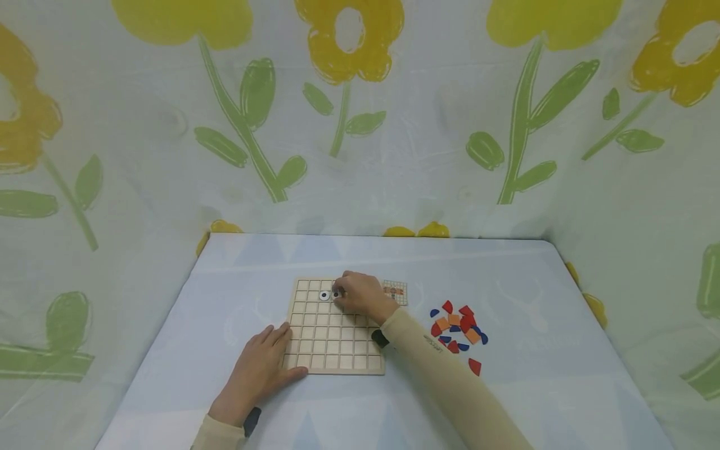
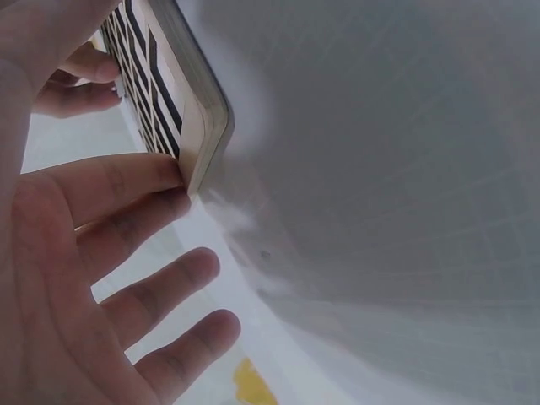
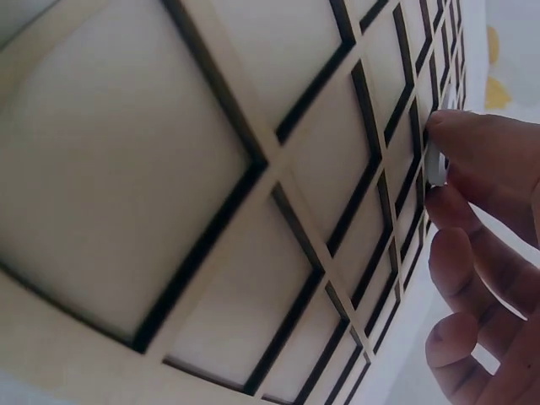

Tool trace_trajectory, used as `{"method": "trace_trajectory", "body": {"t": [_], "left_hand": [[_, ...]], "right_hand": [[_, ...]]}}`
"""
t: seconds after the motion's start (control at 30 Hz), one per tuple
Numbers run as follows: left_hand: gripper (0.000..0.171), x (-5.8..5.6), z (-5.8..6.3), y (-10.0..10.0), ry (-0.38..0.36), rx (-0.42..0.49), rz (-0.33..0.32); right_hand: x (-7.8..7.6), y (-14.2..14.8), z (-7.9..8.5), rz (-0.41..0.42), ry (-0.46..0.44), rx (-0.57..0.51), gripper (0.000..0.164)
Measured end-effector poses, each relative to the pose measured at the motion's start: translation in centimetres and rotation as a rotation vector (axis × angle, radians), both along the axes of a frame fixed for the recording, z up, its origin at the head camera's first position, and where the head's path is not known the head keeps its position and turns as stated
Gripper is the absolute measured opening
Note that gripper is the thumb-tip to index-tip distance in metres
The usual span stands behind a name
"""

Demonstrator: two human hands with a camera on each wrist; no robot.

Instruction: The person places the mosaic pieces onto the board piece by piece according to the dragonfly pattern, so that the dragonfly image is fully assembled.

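Note:
A square wooden grid board (image 1: 334, 347) lies on the table, its raised strips making rows of square cells. One round white piece with a dark dot (image 1: 324, 295) sits in a cell near the far edge. Just right of it, my right hand (image 1: 364, 296) reaches over the board and pinches a second white dotted piece (image 3: 435, 162) between thumb and finger, right at the cells. My left hand (image 1: 262, 362) rests at the board's near left corner. Its fingers are extended, with fingertips (image 2: 173, 173) against the board's edge and the thumb along the front side.
A small printed pattern card (image 1: 396, 292) lies at the board's far right, partly behind my right hand. Further right is a loose scatter of red, blue and orange flat pieces (image 1: 454, 320), beside my right forearm. Flower-printed cloth (image 1: 394, 187) surrounds the table.

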State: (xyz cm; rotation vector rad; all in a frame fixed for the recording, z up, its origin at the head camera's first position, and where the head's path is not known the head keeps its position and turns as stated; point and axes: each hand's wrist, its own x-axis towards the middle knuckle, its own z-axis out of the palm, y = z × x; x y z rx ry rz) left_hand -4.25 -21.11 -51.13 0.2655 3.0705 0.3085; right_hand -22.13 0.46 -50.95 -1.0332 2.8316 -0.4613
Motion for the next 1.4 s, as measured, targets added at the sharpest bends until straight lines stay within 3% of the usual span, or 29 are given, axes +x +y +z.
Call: {"method": "trace_trajectory", "body": {"t": [0.63,1.13,1.4], "left_hand": [[0.095,-0.1,-0.1,-0.3,-0.005,0.000,0.010],[0.095,-0.2,-0.2,-0.4,0.021,0.019,-0.002],[0.095,-0.3,-0.5,-0.2,0.024,0.029,-0.008]], "right_hand": [[-0.1,-0.7,0.6,-0.028,-0.066,0.059,0.027],[0.7,0.5,1.3,0.018,0.024,-0.047,0.030],[1.8,2.8,2.3,-0.013,0.085,-0.098,0.031]]}}
